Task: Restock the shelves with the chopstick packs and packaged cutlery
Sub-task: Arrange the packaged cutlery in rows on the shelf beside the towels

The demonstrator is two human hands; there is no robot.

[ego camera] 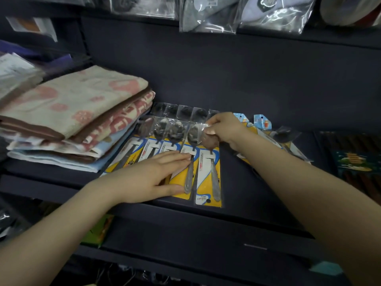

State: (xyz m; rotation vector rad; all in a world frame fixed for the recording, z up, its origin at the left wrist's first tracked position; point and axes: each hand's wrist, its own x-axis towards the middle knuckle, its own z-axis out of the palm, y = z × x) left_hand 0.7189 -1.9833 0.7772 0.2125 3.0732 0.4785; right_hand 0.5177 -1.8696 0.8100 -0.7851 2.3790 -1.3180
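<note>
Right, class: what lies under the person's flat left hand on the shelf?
The left hand rests on a row of packaged spoons with yellow backing cards. Their bowls and the rightmost pack show; the handles and cards beneath the palm are covered.

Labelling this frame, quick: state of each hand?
Left hand: open, fingers flat, pressing on the row of packaged spoons.
Right hand: closed, pinching the top of the rightmost spoon pack.

Both bare forearms reach forward and inward. The left hand (152,174) lies flat, palm down, fingers straight and together, pointing right. The right hand (223,129) is farther forward, wrist bent, fingers curled in a pinch.
</note>
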